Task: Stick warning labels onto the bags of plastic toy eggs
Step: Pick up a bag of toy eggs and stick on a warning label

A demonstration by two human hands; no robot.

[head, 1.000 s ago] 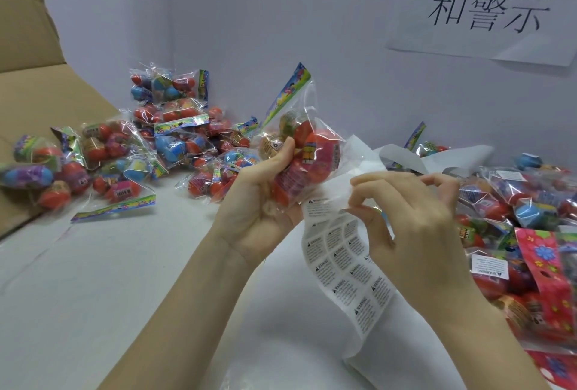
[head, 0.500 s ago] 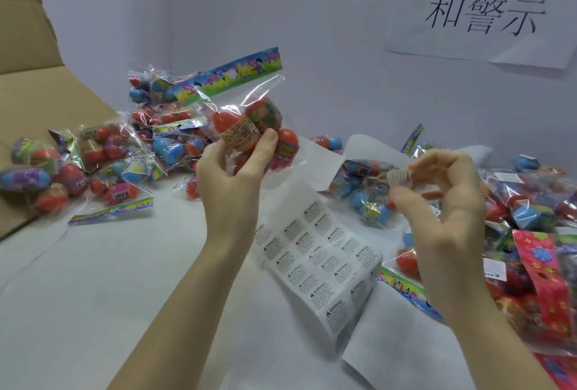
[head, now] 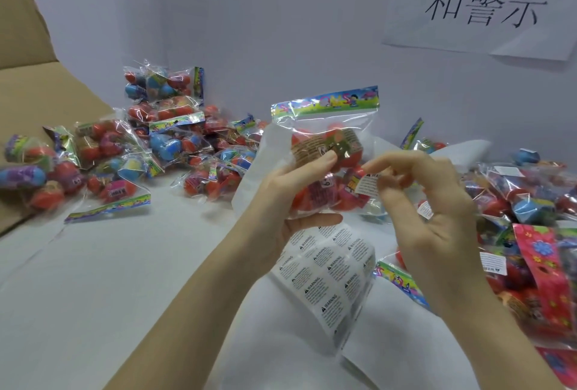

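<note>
At frame centre, the left hand (head: 290,199) gripped a clear plastic bag of red toy eggs (head: 331,152), upright. Just right, touching its lower front, the right hand (head: 427,202) pinched a small white warning label (head: 367,184).

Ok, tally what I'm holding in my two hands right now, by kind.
bag: 1, in the left hand
label sheet: 1, also in the left hand
label: 1, pinched by the right hand
Total: 3

Cardboard box (head: 28,77), wall sign (head: 487,5)
</note>
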